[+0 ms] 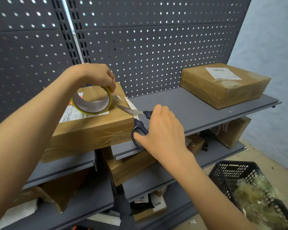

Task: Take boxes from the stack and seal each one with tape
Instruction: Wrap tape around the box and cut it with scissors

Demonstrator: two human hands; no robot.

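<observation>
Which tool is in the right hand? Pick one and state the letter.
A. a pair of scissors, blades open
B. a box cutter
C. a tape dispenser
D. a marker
A: the right hand grips the dark handles of the scissors, whose open blades point at the tape stretched from the tape roll in the left hand.

One head-worn view looks forward and down, close over the shelf (198, 110).

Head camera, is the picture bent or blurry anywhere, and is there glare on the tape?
Head view: wide-angle bending, the shelf edge and pegboard posts lean and curve; sharp around the hands and scissors; the basket corner at lower right is smeared; light shines through the pegboard holes; only faint sheen on the tape and the box side.
</observation>
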